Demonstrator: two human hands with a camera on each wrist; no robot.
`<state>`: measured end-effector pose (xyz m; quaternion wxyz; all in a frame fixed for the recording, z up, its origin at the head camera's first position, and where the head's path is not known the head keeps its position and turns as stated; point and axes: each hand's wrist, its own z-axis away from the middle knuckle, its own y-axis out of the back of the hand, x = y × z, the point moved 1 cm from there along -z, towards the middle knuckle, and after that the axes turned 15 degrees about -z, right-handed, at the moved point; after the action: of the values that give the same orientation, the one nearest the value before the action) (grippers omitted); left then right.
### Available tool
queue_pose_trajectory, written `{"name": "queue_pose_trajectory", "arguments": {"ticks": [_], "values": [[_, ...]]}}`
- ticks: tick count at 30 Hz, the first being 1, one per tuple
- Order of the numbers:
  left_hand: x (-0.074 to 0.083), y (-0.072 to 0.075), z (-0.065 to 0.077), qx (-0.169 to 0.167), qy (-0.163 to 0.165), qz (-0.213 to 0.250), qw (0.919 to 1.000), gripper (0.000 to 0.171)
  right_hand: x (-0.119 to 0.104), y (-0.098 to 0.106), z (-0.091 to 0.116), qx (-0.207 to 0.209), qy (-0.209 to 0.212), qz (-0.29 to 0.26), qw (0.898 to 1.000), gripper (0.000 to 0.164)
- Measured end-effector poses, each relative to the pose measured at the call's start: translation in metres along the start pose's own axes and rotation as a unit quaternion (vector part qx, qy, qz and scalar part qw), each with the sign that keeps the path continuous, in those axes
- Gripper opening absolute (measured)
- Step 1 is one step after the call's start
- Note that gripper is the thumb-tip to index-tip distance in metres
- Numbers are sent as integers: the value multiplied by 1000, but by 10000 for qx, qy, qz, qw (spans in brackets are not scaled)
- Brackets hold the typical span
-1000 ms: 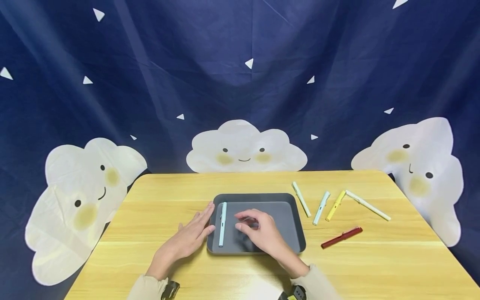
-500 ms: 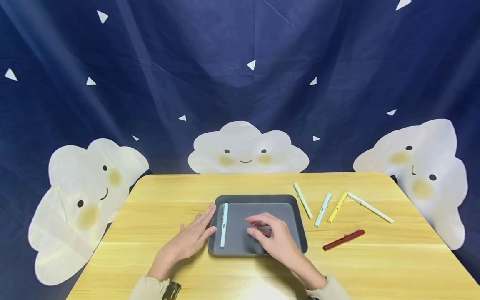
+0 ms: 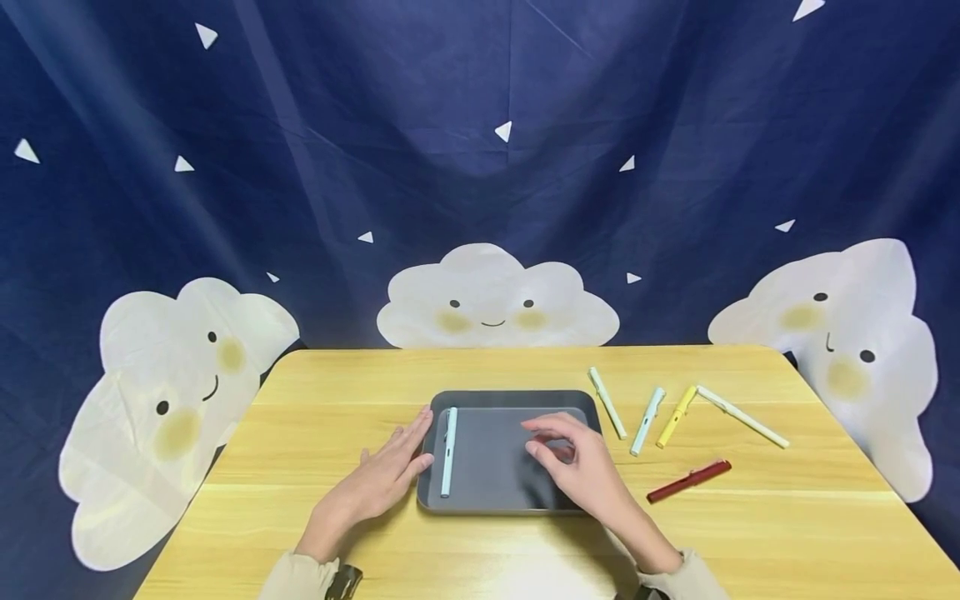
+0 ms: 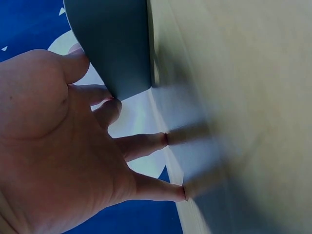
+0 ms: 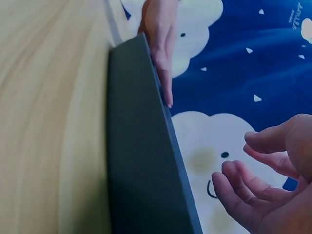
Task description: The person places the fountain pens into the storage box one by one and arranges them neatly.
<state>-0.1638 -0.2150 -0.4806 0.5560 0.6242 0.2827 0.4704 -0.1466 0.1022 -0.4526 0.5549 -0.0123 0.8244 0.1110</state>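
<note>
A dark grey tray (image 3: 510, 504) stands on the table, with a pale blue pen (image 3: 449, 454) lying lengthwise along its left side. My left hand (image 3: 378, 479) rests at the tray's left edge, fingers extended and thumb over the rim. In the left wrist view, that hand's thumb and index finger are at the tray wall (image 4: 114, 48), and other fingertips reach the tabletop. My right hand (image 3: 577, 462) hovers over the tray's right part, fingers loosely bent, nothing between them. The right wrist view shows the same right hand (image 5: 268, 175) with a gap between thumb and fingers.
Right of the tray lie a pale green pen (image 3: 607, 403), a light blue pen (image 3: 647, 421), a yellow pen (image 3: 677, 416) and a white pen (image 3: 742, 416), whose end meets the yellow one. A dark red pen (image 3: 688, 481) lies nearer the front. A blue cloud-print curtain (image 3: 502, 183) hangs behind.
My right hand has moved right across the tray, away from the pale blue pen. The left hand stays at the tray's left edge. The head view has shifted slightly.
</note>
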Motion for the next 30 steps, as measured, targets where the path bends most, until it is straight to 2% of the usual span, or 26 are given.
{"name": "queue_pose_trajectory", "arguments": {"ticks": [10, 19, 25, 30], "values": [[1, 2, 1, 8, 46, 4, 10000, 66, 3, 31, -11, 142, 305, -66, 9994, 23], [0, 2, 2, 6, 69, -6, 10000, 66, 11, 56, -20, 603, 412, -236, 9970, 26], [1, 2, 0, 26, 43, 7, 10000, 66, 19, 75, -24, 1014, 371, -54, 9941, 26], [2, 1, 0, 22, 13, 2, 10000, 65, 28, 87, -24, 1158, 197, 299, 9926, 26]]}}
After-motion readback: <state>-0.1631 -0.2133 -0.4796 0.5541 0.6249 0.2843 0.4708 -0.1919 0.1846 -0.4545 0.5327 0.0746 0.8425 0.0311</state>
